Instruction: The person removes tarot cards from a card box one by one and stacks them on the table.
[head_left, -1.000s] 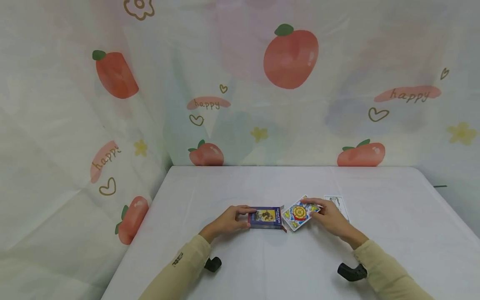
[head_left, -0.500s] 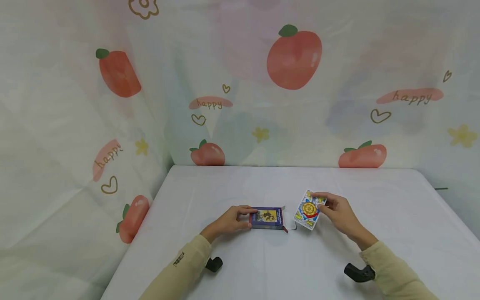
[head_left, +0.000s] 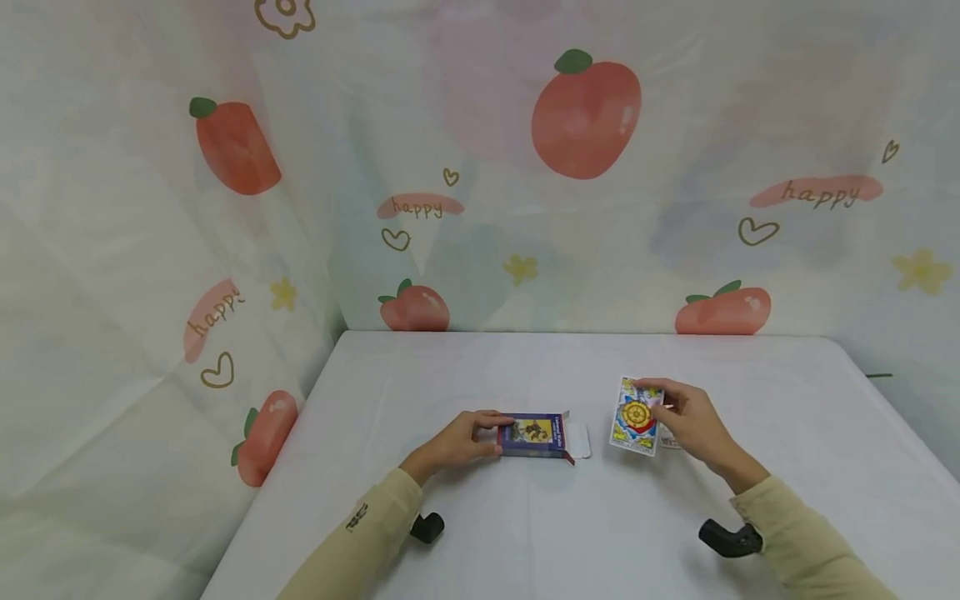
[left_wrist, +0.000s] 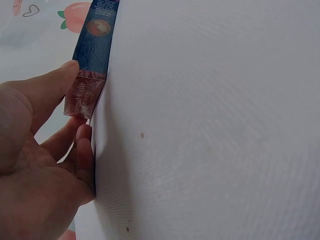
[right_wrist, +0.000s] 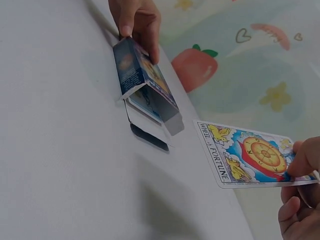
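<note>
My left hand point(head_left: 453, 442) grips the closed end of a dark blue tarot card box point(head_left: 531, 435) lying on the table, thumb on its near side and fingers over the top. The box's right end is open, its white flap point(head_left: 580, 441) folded out, and a card point(right_wrist: 144, 101) shows inside in the right wrist view. To the right of the box, my right hand point(head_left: 696, 425) pinches a tarot card point(head_left: 635, 421) by its edge, thumb on the face. Its lettering reads "Wheel of Fortune" in the right wrist view. Below it, a shadow falls on the table.
Another card point(head_left: 671, 440) lies on the white-covered table point(head_left: 525, 525), mostly hidden behind the right hand. Fabric printed with fruit point(head_left: 587, 121) hangs at the back and left. Black curved pieces point(head_left: 729, 540) stick out by both sleeves.
My right hand has drawn the Wheel of Fortune card rightward, away from the box's open end, and turned it more upright. The white flap has come into view. My left hand and the box stay put.
</note>
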